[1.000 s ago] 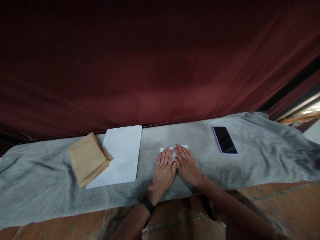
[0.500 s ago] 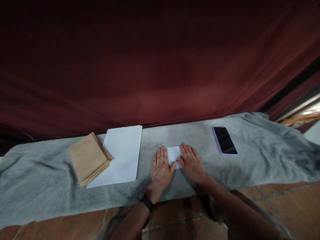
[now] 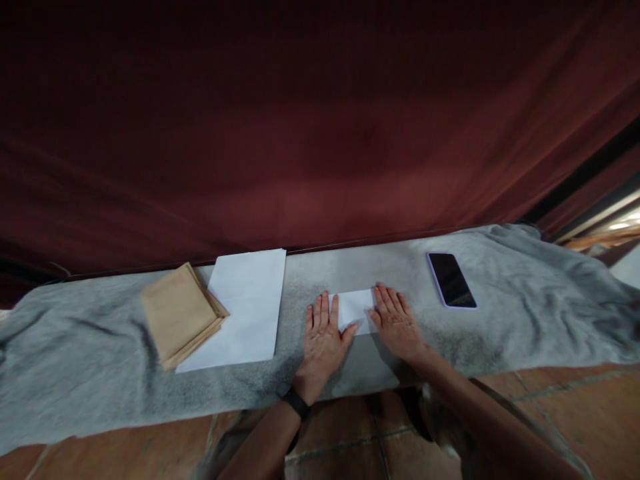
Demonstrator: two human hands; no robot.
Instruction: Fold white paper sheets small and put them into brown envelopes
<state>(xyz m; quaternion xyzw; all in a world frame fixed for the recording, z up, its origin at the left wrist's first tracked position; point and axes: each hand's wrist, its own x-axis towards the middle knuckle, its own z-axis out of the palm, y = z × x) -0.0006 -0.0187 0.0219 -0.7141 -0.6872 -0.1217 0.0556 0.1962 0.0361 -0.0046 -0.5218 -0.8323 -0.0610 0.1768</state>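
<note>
Resting on small white paper (image 3: 357, 311): left fingers (image 3: 325, 312), right fingers (image 3: 384, 303), slightly spread; brown envelopes (image 3: 179, 315), contents hidden.

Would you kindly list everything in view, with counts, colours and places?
Cloth: 1, grey, across the middle
Paper: 1, white, centre of cloth
Phone: 1, black, lilac-edged, right on cloth
Sheets: stack, count unclear, white, left of paper
Envelopes: several, brown, left, partly on sheets
Backdrop: 1, dark red, behind cloth
Floor: 1, orange-brown tiles, below cloth
Far-right items: count unclear, pale and orange, blurred
Watch: 1, black, lower centre
Left hand: 1, bare, flat at paper's left end
Right hand: 1, bare, flat at paper's right end
</note>
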